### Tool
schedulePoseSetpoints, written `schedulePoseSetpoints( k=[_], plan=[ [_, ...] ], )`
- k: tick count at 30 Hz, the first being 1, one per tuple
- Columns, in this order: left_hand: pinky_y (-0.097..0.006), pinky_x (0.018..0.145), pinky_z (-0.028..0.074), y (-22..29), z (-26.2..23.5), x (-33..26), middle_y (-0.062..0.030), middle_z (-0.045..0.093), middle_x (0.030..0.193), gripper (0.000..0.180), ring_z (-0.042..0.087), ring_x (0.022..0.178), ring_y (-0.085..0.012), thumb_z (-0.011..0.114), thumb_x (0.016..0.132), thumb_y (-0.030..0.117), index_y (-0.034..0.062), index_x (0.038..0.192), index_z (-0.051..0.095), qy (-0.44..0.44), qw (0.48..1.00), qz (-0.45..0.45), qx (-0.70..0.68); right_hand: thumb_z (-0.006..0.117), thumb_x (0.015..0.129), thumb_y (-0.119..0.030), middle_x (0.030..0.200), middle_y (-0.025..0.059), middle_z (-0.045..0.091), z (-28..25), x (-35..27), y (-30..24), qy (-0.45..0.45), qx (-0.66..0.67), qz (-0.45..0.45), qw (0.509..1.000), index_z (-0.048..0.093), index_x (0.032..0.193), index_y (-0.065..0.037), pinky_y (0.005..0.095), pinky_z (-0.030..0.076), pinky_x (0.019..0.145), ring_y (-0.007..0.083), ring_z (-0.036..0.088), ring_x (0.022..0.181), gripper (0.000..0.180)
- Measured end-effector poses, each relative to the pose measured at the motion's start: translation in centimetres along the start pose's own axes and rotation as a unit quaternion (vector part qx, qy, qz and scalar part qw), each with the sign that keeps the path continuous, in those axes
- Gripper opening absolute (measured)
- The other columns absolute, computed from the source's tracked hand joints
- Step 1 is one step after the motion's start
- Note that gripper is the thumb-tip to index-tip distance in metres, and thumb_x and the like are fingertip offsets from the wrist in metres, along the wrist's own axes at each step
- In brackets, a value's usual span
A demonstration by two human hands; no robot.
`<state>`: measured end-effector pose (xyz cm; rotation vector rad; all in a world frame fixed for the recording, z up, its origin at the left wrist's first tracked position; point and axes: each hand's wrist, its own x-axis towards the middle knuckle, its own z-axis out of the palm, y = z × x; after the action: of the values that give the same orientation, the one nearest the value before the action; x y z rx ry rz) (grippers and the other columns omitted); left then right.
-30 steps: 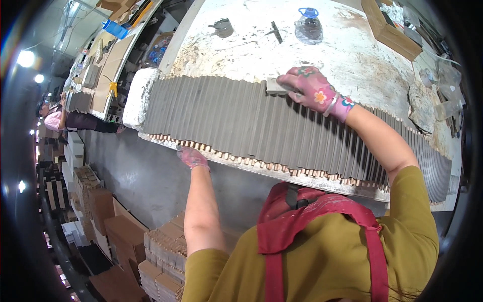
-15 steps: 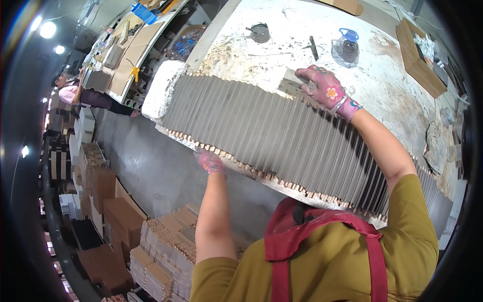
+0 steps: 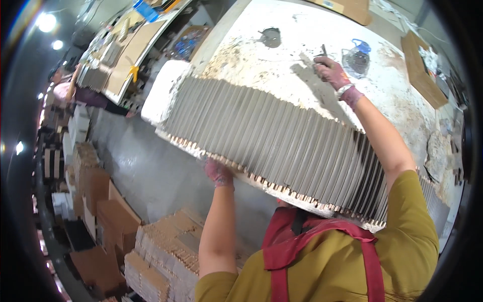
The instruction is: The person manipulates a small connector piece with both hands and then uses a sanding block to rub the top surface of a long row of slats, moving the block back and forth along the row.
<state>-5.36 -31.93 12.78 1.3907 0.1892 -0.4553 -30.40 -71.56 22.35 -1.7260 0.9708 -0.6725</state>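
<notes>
A long row of grey strips (image 3: 236, 128), packed side by side with pale brown ends, runs along the near edge of the white table (image 3: 287, 60). Above the tabletop, beyond the row, my right hand (image 3: 332, 74) in a pink glove is closed on a flat grey block (image 3: 308, 61), whose shadow falls on the table. My left hand (image 3: 219, 172), also gloved, is at the row's near edge by the strip ends; its fingertips are hidden there. Past my right hand lies a dark tool (image 3: 323, 50), partly covered by it.
A dark round pot (image 3: 271, 38) and a clear jug with a blue handle (image 3: 356, 59) stand farther back. A white wrapped block (image 3: 166, 93) borders the row's left end. Stacked cardboard (image 3: 166, 251) sits on the floor at lower left. Another person (image 3: 75, 90) works at a far-left table.
My right hand has lifted off the row's far edge and moved away over the table with the grey block. My left hand has shifted slightly right along the near edge.
</notes>
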Motion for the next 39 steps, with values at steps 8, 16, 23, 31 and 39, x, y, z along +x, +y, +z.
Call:
schedulePoseSetpoints(
  k=[8,16,23,31,39],
  plan=[
    [-0.038,0.088,0.046,-8.9,-4.0,6.2,-0.0043,0.052,0.118,0.044,0.053,0.105,-0.0196,0.045,0.095,0.023,0.0108,0.136,0.036,-0.048,0.994,0.098,-0.022,0.068,0.082,-0.029,0.099,0.0166,0.067,4.5,4.3,-1.5,0.059,-0.109,-0.014,0.992,0.064,0.104,0.003,0.0341,0.048,0.084,0.025,0.062,0.094,0.039],
    [-0.043,0.119,0.017,-4.4,-2.0,1.5,-0.012,0.014,0.156,0.058,0.021,0.141,-0.0281,0.026,0.102,0.025,0.0107,0.153,0.002,-0.032,0.985,0.1,0.138,0.063,0.088,-0.023,0.114,0.0143,0.064,9.4,2.6,-4.0,-0.061,-0.097,-0.107,0.988,0.057,0.121,-0.002,0.0328,0.045,0.095,0.0238,0.061,0.106,0.04],
    [-0.038,0.119,0.011,-1.4,-4.6,6.0,-0.0122,0.007,0.158,0.064,0.017,0.144,-0.0234,0.034,0.1,0.016,0.0127,0.153,-0.004,-0.091,0.992,0.086,-0.023,0.062,0.088,-0.017,0.119,0.0143,0.059,15.1,1.4,-11.9,-0.15,-0.15,-0.237,0.948,0.056,0.124,-0.004,0.0349,0.046,0.097,0.0273,0.059,0.109,0.039],
    [-0.038,0.119,0.015,1.6,-0.9,11.9,-0.0105,0.007,0.158,0.059,0.021,0.143,-0.0228,0.032,0.099,0.016,0.0114,0.153,0.007,0.008,0.987,0.134,-0.087,0.063,0.086,-0.01,0.121,0.0097,0.059,25.9,4.9,-14.6,-0.206,-0.262,-0.389,0.859,0.055,0.124,-0.012,0.0373,0.054,0.089,0.0277,0.064,0.098,0.038],
    [-0.036,0.12,0.006,2.3,-0.9,11.8,-0.0014,0.013,0.159,0.056,0.018,0.144,-0.0196,0.025,0.102,0.032,0.0209,0.154,0.007,0.007,0.984,0.096,-0.151,0.057,0.086,-0.013,0.103,0.0141,0.061,27.4,8.4,-17.8,-0.242,-0.409,-0.224,0.851,0.061,0.117,-0.017,0.0358,0.053,0.076,0.0263,0.066,0.088,0.031]
  ],
)
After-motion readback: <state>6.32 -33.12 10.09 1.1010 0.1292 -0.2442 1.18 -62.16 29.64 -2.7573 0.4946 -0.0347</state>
